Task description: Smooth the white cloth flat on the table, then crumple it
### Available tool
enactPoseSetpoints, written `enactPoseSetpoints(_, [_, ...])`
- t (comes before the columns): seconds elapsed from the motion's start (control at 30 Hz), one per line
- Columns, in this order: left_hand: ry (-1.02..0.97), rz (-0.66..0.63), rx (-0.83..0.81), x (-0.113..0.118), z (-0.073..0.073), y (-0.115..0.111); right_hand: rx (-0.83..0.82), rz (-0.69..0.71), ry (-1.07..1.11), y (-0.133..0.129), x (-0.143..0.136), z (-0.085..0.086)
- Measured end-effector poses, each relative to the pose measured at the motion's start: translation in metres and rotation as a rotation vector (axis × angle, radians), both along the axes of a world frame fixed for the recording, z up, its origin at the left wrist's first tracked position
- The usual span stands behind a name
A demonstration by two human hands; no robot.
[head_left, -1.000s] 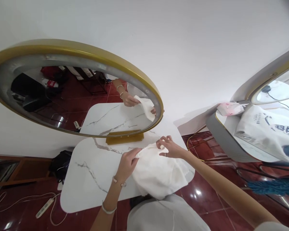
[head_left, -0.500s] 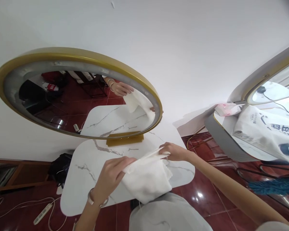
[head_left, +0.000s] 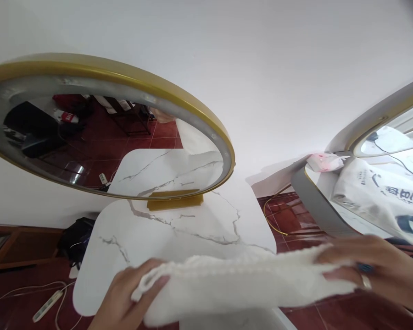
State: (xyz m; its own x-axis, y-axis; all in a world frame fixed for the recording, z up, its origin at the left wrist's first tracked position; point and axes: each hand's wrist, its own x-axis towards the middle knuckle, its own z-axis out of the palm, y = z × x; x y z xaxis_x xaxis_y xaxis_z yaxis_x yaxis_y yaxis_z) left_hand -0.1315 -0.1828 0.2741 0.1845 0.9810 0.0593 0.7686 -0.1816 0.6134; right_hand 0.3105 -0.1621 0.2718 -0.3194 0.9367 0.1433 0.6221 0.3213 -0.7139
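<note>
A white cloth (head_left: 241,284) is stretched sideways over the front edge of the white marbled table (head_left: 124,229). At its left end, my left hand (head_left: 127,293) pinches the edge between thumb and fingers. My right hand (head_left: 368,270), blurred and wearing a ring, grips the other end off the table's right side. The cloth's upper edge looks scalloped, and its lower part hangs toward my lap.
A gold-framed oval mirror (head_left: 179,94) stands on the table. To the right, a second table (head_left: 316,197) carries a pink-white packet (head_left: 325,162) and a printed white bag (head_left: 382,192). A power strip (head_left: 48,305) lies on the red floor at left.
Both hands have moved closer to me and farther apart, the right one well to the right. The cloth, bunched before, is now pulled out wide. The view has shifted slightly.
</note>
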Motion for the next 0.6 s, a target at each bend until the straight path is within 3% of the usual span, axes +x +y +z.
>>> enactPoseSetpoints(0.07, [-0.038,0.030,-0.079,0.010,-0.011,0.033,-0.110,0.079,0.043,0.030,-0.003,-0.016])
enactPoseSetpoints(0.13, [-0.078,0.058,-0.103,0.026,-0.032,0.072,-0.090,-0.064,0.054,0.068,-0.009,-0.043])
enactPoseSetpoints(0.2, [-0.087,0.150,-0.026,0.044,-0.063,0.104,-0.058,-0.179,0.032,0.103,-0.018,-0.078])
enactPoseSetpoints(0.27, [-0.108,0.290,0.145,0.061,-0.100,0.120,0.015,-0.272,0.024,0.121,-0.029,-0.116])
enactPoseSetpoints(0.33, [-0.108,0.380,0.305,0.076,-0.140,0.118,0.141,-0.407,0.026,0.120,-0.043,-0.153])
enactPoseSetpoints(0.4, [-0.088,0.311,0.299,0.088,-0.179,0.105,0.187,-0.473,0.021,0.106,-0.061,-0.188])
enactPoseSetpoints(0.5, [0.000,0.077,0.156,0.100,-0.228,0.094,0.073,-0.321,-0.043,0.080,-0.090,-0.236])
enactPoseSetpoints(0.6, [0.125,0.019,0.145,0.108,-0.259,0.104,0.005,-0.266,-0.223,0.073,-0.108,-0.272])
